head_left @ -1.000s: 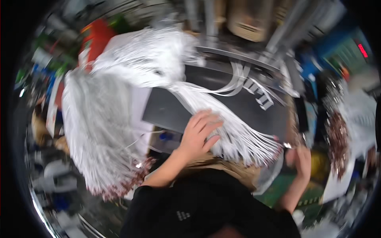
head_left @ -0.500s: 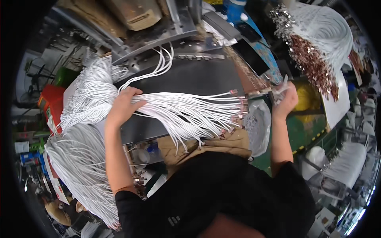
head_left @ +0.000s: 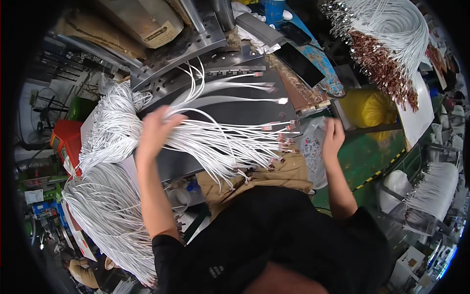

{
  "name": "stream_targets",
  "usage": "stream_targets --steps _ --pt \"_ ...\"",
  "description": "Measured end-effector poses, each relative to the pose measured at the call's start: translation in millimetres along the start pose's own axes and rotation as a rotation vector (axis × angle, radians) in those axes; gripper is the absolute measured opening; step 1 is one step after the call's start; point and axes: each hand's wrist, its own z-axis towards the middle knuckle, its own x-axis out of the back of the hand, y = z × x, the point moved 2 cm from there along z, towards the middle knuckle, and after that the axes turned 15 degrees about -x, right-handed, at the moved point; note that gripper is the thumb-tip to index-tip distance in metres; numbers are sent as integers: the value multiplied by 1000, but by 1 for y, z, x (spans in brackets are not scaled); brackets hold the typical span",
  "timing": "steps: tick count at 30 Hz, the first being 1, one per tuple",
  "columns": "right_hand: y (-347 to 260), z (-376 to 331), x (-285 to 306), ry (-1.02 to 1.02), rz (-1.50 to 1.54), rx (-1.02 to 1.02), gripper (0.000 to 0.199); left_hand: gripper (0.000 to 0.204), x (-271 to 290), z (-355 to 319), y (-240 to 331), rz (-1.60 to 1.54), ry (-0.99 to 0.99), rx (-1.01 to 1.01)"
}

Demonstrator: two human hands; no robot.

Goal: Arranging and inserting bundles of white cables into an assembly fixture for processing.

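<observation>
Hands work a fan of white cables (head_left: 230, 139) spread over the dark plate (head_left: 245, 110). Left hand (head_left: 155, 131) grasps the bunch at the plate's left edge, forearm rising from below. Right hand (head_left: 334, 138), off the plate's right edge by the connector ends, looks loosely curled; grip unclear. Judgement: keep ends level, strands uncrossed. Further bundle (head_left: 391, 34) hangs beyond.
</observation>
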Motion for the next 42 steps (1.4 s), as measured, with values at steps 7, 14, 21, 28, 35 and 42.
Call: stream_targets --steps 7,14,21,28,35,42 --pt "-210 -58 -136 -618 -324 831 72 30 -62 40 64 -160 -103 -331" --pt "-264 -10 -138 -542 -1019 901 48 25 -19 -1 -19 -97 -56 -53" --pt "-161 10 -165 -584 -694 898 37 27 -17 -4 -48 -341 165 26" --pt "-166 -1 -160 -544 -735 876 32 26 -25 10 -31 -62 -5 182" --pt "-174 -4 -160 -587 -752 807 31 28 -30 19 14 35 292 -139" --pt "-199 13 -134 -313 -758 1010 28 31 -30 16 53 -159 -181 54"
